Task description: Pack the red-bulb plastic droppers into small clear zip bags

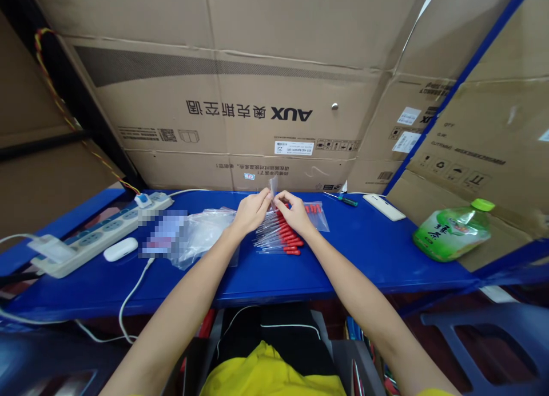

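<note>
My left hand [253,212] and my right hand [295,210] meet over the middle of the table, fingertips pinched on a small clear plastic bag [273,185] that sticks up between them. Under and in front of the hands lies a pile of thin screwdrivers [291,237] with red handles, their metal shafts pointing left. Beyond my right hand, a flat clear bag with red-handled pieces [317,210] rests on the table. Left of my left wrist is a stack of clear plastic bags [201,233]. My fingers partly cover the held bag, so its contents cannot be made out.
On the blue table [369,264] are a green-handled screwdriver [346,201], a white phone [384,207] and a green drink bottle [452,233] at right. At left lie a power strip [107,230], a white earbud case [120,249] and cables. Cardboard [240,81] walls the back.
</note>
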